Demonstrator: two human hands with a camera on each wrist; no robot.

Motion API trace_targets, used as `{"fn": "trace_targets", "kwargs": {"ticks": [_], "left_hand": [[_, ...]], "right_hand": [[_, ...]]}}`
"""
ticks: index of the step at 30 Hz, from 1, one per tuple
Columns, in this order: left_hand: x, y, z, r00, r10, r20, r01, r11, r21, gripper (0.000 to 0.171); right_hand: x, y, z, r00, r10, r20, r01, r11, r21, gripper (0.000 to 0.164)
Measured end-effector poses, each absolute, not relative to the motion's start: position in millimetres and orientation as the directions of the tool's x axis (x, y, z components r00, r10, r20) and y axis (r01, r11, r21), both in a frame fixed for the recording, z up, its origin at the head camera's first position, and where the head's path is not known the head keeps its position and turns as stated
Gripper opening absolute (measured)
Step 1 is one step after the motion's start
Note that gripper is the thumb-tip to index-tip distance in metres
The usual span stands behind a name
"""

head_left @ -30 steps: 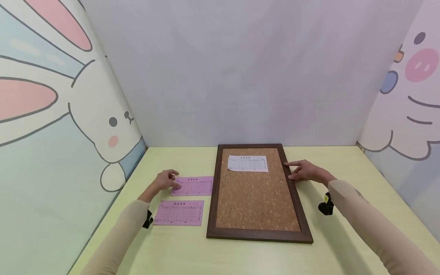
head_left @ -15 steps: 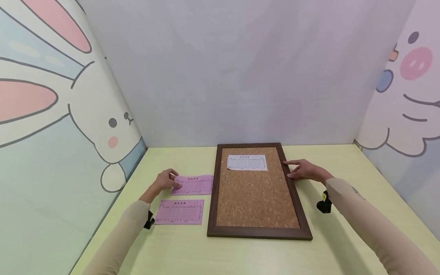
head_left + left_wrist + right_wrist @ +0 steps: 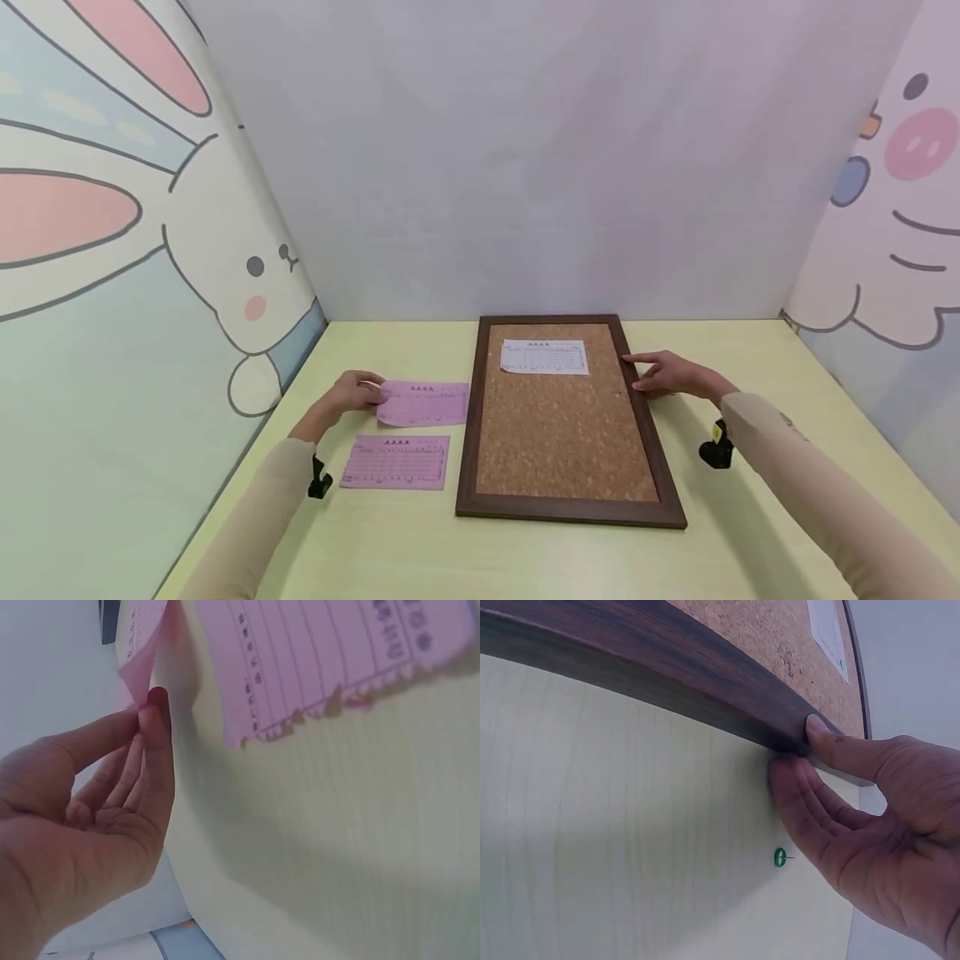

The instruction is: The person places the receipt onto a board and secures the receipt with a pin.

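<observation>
My left hand (image 3: 349,393) pinches the left edge of the upper pink paper form (image 3: 424,404); in the left wrist view its corner (image 3: 142,671) curls up off the table between thumb and fingertips. Just below lies a second pink form (image 3: 396,462), flat, with a ragged torn edge. To the right is a cork board (image 3: 566,442) in a dark brown frame, a white form (image 3: 546,357) on its upper part. My right hand (image 3: 678,377) grips the frame's right side. In the right wrist view, the thumb (image 3: 829,742) is on the frame, other fingertips against its lower edge.
A small green thumbtack (image 3: 780,857) lies on the pale yellow table (image 3: 525,562) beside the right hand. A grey wall (image 3: 495,167) closes the back, with cartoon-printed panels on both sides. Black wrist cameras (image 3: 319,479) hang under the sleeves.
The left hand has pinched and slightly raised the left edge of the upper pink form. My right hand stays at the frame; the head view has shifted a little.
</observation>
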State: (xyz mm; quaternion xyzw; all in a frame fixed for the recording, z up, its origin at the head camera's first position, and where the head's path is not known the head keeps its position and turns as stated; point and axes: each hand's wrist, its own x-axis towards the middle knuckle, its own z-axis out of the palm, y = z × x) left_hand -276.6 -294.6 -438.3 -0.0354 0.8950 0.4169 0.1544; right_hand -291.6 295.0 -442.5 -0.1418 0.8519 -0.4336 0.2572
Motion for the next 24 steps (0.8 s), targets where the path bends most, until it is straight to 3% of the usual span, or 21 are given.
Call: {"fn": "trace_targets", "kwargs": {"ticks": [5, 12, 24], "left_hand": [[-274, -308, -435, -0.954, 0.057, -0.294, -0.208, 0.580, 0.788, 0.043], [-273, -319, -432, -0.959, 0.023, -0.283, -0.238, 0.480, 0.845, 0.047], [-264, -308, -429, -0.970, 0.002, -0.244, -0.229, 0.333, 0.915, 0.053]], "right_hand": [[-295, 290, -438, -0.834, -0.472, -0.286, -0.103, 0.642, -0.760, 0.064], [-303, 288, -432, -0.894, -0.411, -0.176, -0.200, 0.720, -0.664, 0.048], [-301, 235, -421, -0.903, -0.408, -0.135, -0.165, 0.619, -0.768, 0.053]]}}
